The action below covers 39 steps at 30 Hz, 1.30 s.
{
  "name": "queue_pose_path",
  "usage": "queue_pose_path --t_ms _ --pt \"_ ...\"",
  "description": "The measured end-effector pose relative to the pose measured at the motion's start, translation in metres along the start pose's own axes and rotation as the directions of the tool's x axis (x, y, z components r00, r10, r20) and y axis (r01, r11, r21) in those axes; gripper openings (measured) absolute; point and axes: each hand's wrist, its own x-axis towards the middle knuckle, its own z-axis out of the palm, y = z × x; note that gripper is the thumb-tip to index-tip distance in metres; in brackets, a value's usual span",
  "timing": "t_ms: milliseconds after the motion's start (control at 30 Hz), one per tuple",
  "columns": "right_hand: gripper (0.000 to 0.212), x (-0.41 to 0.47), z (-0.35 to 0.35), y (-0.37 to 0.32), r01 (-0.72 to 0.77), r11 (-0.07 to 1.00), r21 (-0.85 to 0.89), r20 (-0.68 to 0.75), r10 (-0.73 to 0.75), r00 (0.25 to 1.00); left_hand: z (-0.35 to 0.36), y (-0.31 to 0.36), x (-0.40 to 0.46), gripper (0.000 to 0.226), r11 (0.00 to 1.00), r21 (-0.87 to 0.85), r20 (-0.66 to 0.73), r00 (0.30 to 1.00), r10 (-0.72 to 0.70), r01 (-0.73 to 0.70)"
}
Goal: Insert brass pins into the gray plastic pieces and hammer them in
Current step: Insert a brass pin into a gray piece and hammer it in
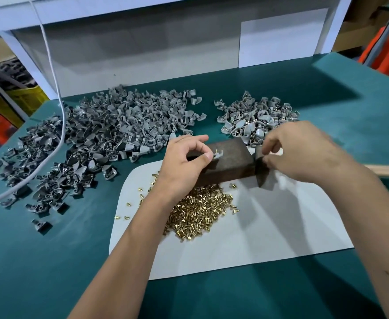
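Brass pin upright in gray plastic piece

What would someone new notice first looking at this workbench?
Probably the big heap of gray pieces sprawled over the left of the green table, with a smaller heap at the back right. Next, the shiny brass pins piled on a white sheet near the front. Above them, the left hand pinches a gray piece with a pin on a dark block.
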Motion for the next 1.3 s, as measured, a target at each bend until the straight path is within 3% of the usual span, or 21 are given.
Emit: queue_pose_path --t_ms 100,167,233,367,533,733,967,1300 --pt "0.01 0.004 0.001 -0.02 0.198 0.975 0.096 -0.15 -0.183 0.972 0.0 0.001 0.0 0.017 0.998 0.047 -0.01 0.999 0.04 -0.04" --pt "0.021 0.005 0.009 -0.033 0.361 0.927 0.099 -0.122 -0.349 0.929 0.0 0.001 0.001 0.014 0.99 0.106 -0.017 0.995 0.094 -0.092" --pt "0.024 0.004 0.019 -0.04 0.442 0.886 0.136 -0.157 -0.422 0.893 -0.001 0.0 0.001 0.01 0.973 0.169 -0.028 0.986 0.166 -0.159" --pt "0.019 0.004 0.034 -0.041 0.495 0.843 0.209 -0.382 -0.396 0.835 -0.002 -0.002 0.002 0.01 0.949 0.198 -0.073 0.961 0.265 -0.247" --pt "0.024 0.0 0.045 -0.04 0.521 0.819 0.241 -0.495 -0.359 0.792 -0.003 -0.004 0.004 0.007 0.945 0.189 -0.078 0.955 0.287 -0.268" --pt "0.019 -0.001 0.051 -0.037 0.573 0.776 0.262 -0.49 -0.405 0.772 -0.002 -0.002 0.002 0.009 0.964 0.104 -0.08 0.964 0.253 -0.245" --pt "0.032 -0.004 0.053 -0.045 0.632 0.721 0.285 -0.499 -0.451 0.74 0.002 0.006 -0.001 0.018 0.975 0.004 -0.045 0.974 0.22 -0.22" --pt "0.036 -0.005 0.05 -0.046 0.611 0.724 0.32 -0.481 -0.431 0.763 0.004 0.004 0.0 0.021 0.979 0.015 -0.074 0.976 0.206 -0.205"
